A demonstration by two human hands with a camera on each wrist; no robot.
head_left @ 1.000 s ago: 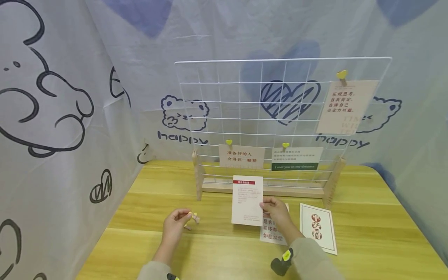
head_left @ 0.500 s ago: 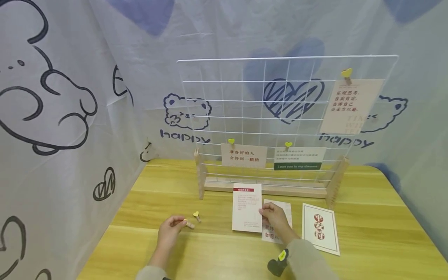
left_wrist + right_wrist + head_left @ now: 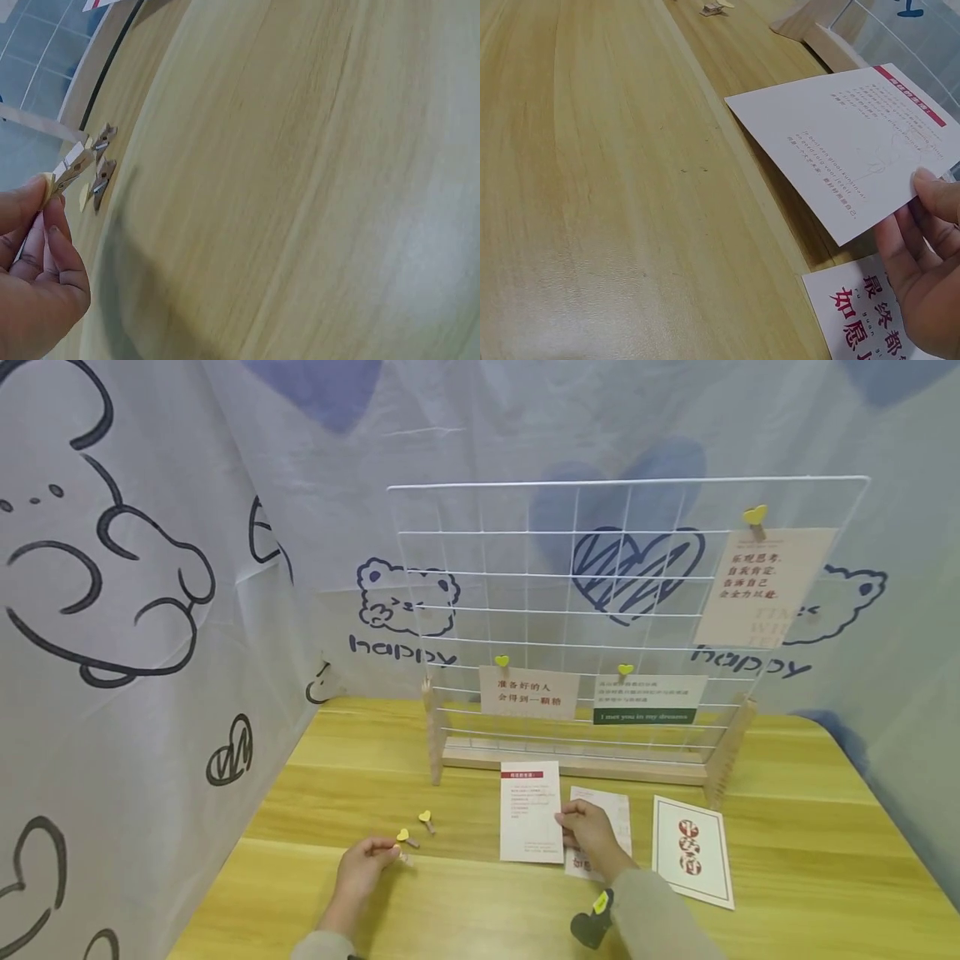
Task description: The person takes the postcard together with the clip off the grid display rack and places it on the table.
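Between thumb and fingers my left hand [image 3: 362, 870] pinches a small wooden clothespin [image 3: 71, 166] with a yellow heart, held just above the table. Two more heart clothespins, one farther back [image 3: 427, 821] and one nearer [image 3: 406, 837], lie beside it on the wood. My right hand [image 3: 596, 837] grips the right edge of a white card with a red header bar [image 3: 530, 814], tilted up off the table in the right wrist view. Under that hand lies a card with red writing [image 3: 862, 307], partly covered by it.
A white wire grid [image 3: 551, 568] stands in a wooden base [image 3: 570, 768] behind the hands. Heart clips hold a pink card [image 3: 528, 693], a green-striped card [image 3: 648, 700] and a tall card [image 3: 765, 585] on it. A bordered card [image 3: 692, 852] lies at right.
My left hand has moved slightly towards the table's front; two clothespins now lie free while it holds another. My right hand has lowered the white card a little.
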